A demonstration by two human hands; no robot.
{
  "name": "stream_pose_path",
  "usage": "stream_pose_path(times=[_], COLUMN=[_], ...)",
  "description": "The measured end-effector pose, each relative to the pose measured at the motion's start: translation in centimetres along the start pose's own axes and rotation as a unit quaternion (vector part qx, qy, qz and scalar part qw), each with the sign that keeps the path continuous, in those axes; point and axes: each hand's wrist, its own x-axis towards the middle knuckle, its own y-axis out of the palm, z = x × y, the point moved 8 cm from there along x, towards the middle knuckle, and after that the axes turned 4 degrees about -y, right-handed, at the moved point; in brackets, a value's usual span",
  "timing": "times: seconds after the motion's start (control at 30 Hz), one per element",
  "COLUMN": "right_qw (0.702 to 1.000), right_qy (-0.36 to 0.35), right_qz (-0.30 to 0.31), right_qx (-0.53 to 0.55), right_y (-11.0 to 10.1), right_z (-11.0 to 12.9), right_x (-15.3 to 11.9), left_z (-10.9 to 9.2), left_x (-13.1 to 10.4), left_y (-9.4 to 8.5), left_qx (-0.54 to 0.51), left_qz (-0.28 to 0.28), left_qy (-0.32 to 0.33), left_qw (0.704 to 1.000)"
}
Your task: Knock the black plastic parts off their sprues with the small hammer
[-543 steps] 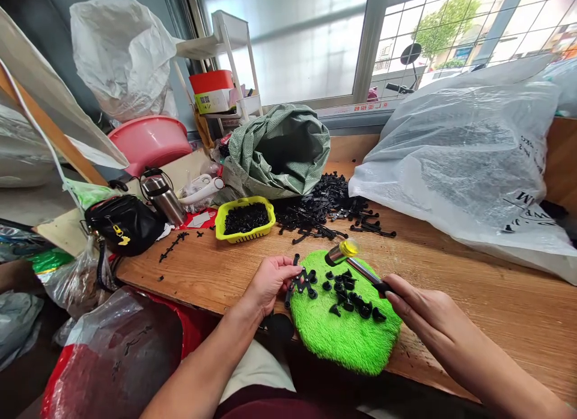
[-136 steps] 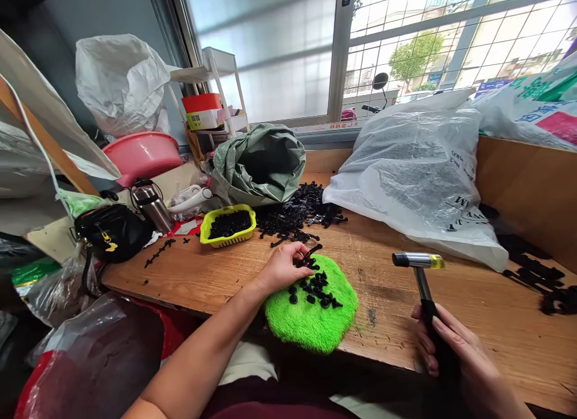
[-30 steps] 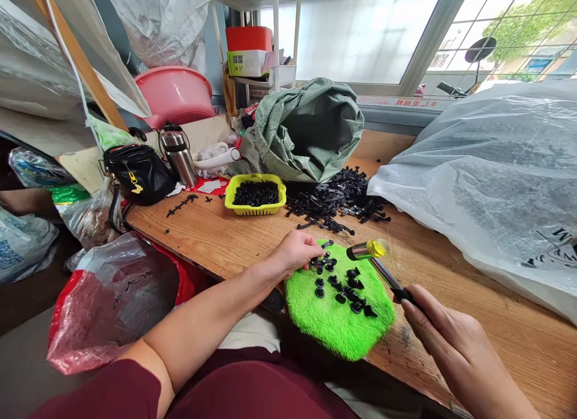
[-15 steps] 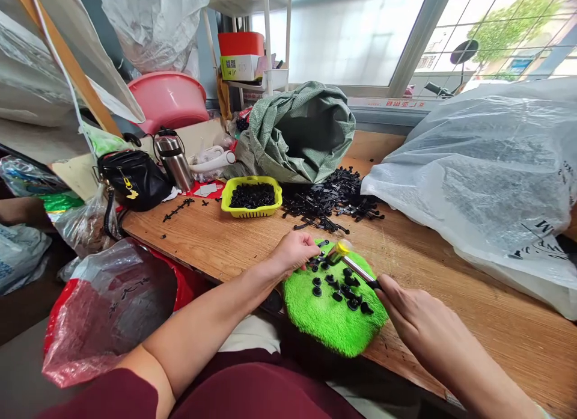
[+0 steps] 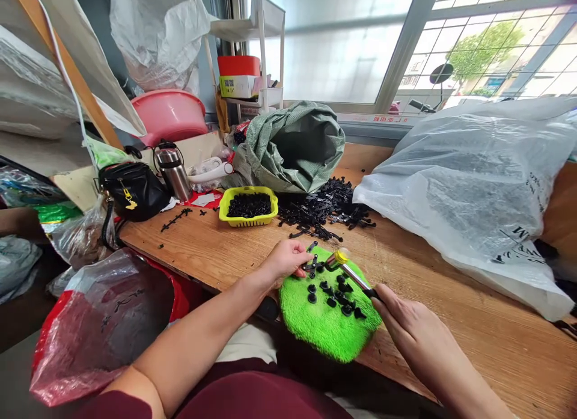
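Observation:
My right hand (image 5: pixel 399 308) grips the dark handle of a small hammer (image 5: pixel 354 275) with a yellow head. The hammer head is over the far part of a bright green plush cloth (image 5: pixel 311 329). My left hand (image 5: pixel 288 258) pinches a black plastic piece with arms and round ends (image 5: pixel 312 266) at the cloth's far left edge. The fingers partly cover that piece. Several loose round black plastic parts (image 5: pixel 343 296) lie scattered on the middle of the cloth, near the hammer head.
Behind the cloth, a yellow basket (image 5: pixel 247 222) holds small black parts. Beside it a heap of black plastic pieces (image 5: pixel 324 202) spills before an open green woven sack (image 5: pixel 297 142). A large white plastic bag (image 5: pixel 460 184) lies right; a red-edged clear bag (image 5: pixel 103 323) hangs at the left edge.
The camera view has shifted slightly. The black piece at my left fingertips shows more clearly now, its arms sticking out. The hammer stays over the cloth, in my right hand.

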Motion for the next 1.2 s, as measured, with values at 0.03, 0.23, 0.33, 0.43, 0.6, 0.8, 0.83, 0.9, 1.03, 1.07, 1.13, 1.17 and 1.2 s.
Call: stream_pose_path(times=[0.03,0.23,0.33,0.43,0.6,0.8,0.83,0.9,1.03,1.07,1.13,1.17,1.2], right_qw=[1.0,0.994,0.992,0.99,0.989,0.99,0.99,0.991,0.995,0.995,0.995,0.995,0.994], right_qy=[0.002,0.015,0.017,0.013,0.002,-0.011,-0.012,-0.015,-0.064,-0.076,-0.091,-0.096,-0.102], right_qz=[-0.014,-0.071,-0.08,-0.085,-0.092,-0.09,-0.09,-0.091,-0.071,-0.061,-0.044,-0.039,-0.039], right_qx=[0.013,0.079,0.096,0.11,0.119,0.11,0.108,0.093,0.033,0.02,0.003,-0.003,-0.008], right_y=[-0.3,-2.1,-2.2,-2.1,-1.8,-1.9,-2.0,-2.3,-2.6,-2.5,-2.2,-2.2,-2.2], right_z=[-0.3,-1.9,-2.2,-2.3,-2.3,-1.7,-1.6,-1.1,1.0,1.5,2.1,2.3,2.4], right_x=[-0.2,-1.6,-2.2,-2.5,-2.6,-2.8,-2.8,-2.8,-2.1,-1.9,-1.4,-1.3,-1.2], left_z=[0.1,0.2,0.1,0.2,0.5,0.4,0.3,0.1,0.0,0.0,0.1,0.1,0.1], left_x=[0.0,-0.4,-0.5,-0.5,-0.5,-0.7,-0.8,-0.8,-0.6,-0.6,-0.5,-0.4,-0.4], left_y=[-0.1,0.4,1.2,1.7,2.0,2.0,2.0,2.0,2.0,2.1,2.1,2.1,2.0], left_qx=[-0.026,-0.125,-0.127,-0.112,-0.102,-0.076,-0.071,-0.047,-0.001,0.002,-0.001,-0.003,-0.006], left_qz=[0.009,0.072,0.096,0.107,0.099,0.08,0.079,0.077,0.07,0.07,0.07,0.067,0.064], left_qy=[-0.011,-0.051,-0.06,-0.06,-0.064,-0.062,-0.059,-0.056,-0.045,-0.045,-0.048,-0.05,-0.051], left_qw=[1.0,0.988,0.985,0.986,0.988,0.992,0.993,0.994,0.997,0.997,0.996,0.997,0.997])
